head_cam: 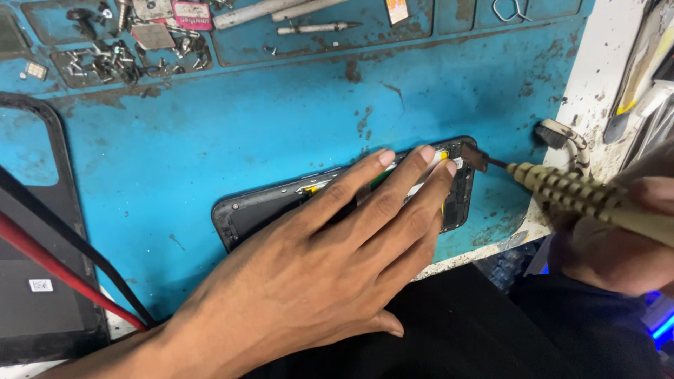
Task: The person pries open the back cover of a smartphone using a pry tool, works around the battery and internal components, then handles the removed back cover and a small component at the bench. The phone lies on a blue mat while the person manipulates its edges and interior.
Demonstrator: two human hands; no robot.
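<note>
Fingers of the left hand (330, 270) lie flat and spread across an opened black phone (351, 200), pressing it down rather than gripping it, the fingertips reaching toward its upper right end. That phone rests near the front edge of the worn blue mat (210, 140), its long axis running from lower left up to upper right. At the right, the right hand (625, 238) is closed around the ridged cream handle of a tool (583, 196), whose dark flat tip points left and touches the phone's upper right corner. Farther back, mat compartments hold loose screws (105, 62) and a metal pen-like tool (316, 28).
</note>
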